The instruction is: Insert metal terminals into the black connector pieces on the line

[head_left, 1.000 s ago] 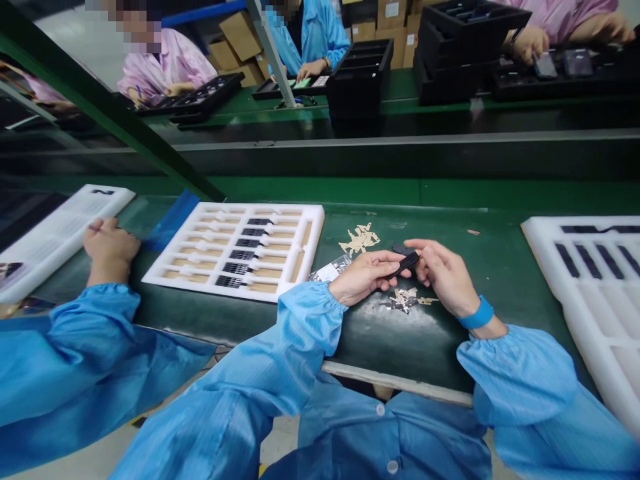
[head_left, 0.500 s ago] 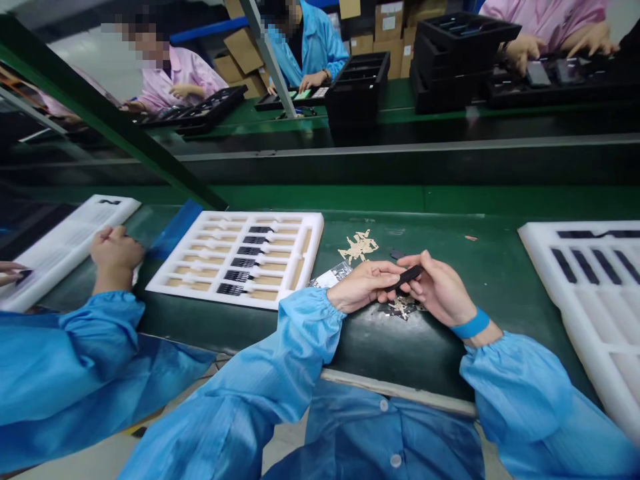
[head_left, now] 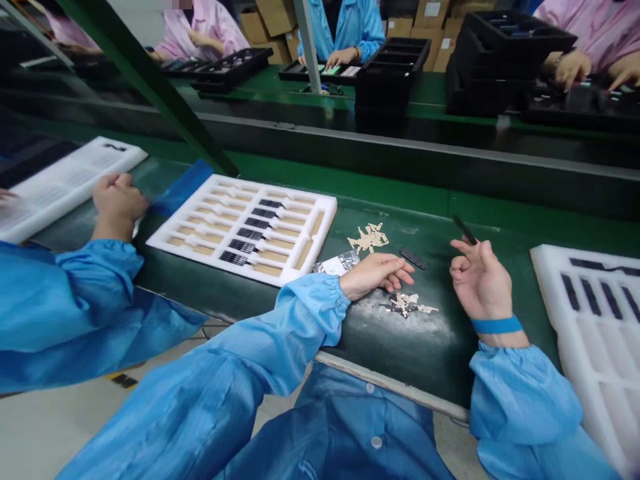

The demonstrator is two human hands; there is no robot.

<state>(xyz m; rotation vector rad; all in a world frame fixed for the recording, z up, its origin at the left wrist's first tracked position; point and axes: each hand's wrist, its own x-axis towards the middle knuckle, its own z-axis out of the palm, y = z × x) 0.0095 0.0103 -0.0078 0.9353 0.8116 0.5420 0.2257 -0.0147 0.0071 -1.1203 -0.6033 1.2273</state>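
Right of centre in the frame, the person's right hand (head_left: 483,283) is raised, gripping a slim black part (head_left: 465,231) by its lower end; the part tilts toward the upper left, its top standing free of the fingers. Near the middle of the frame, the left hand (head_left: 376,274) is open, its fingers loosely extended toward the right. Just beyond those fingertips, a flat black plate (head_left: 413,258) lies on the green tabletop (head_left: 435,353). A pile of cream pieces (head_left: 369,238) sits above the left hand, and a mixed pile (head_left: 406,305) of cream and dark pieces just below its fingertips. A clear plastic bag (head_left: 336,265) lies between the left wrist and a white tray (head_left: 327,213) whose slots hold dark comb-like pieces (head_left: 251,235).

As for room, green surface shows between the two hands, and a broader stretch runs from the mixed pile down to the pale front edge (head_left: 395,387). Another strip separates the right hand from a second white tray (head_left: 549,267), cut off by the frame's right side. At the left, a co-worker's closed hand (head_left: 120,200) is near a blue sheet (head_left: 187,189) that borders the first tray.
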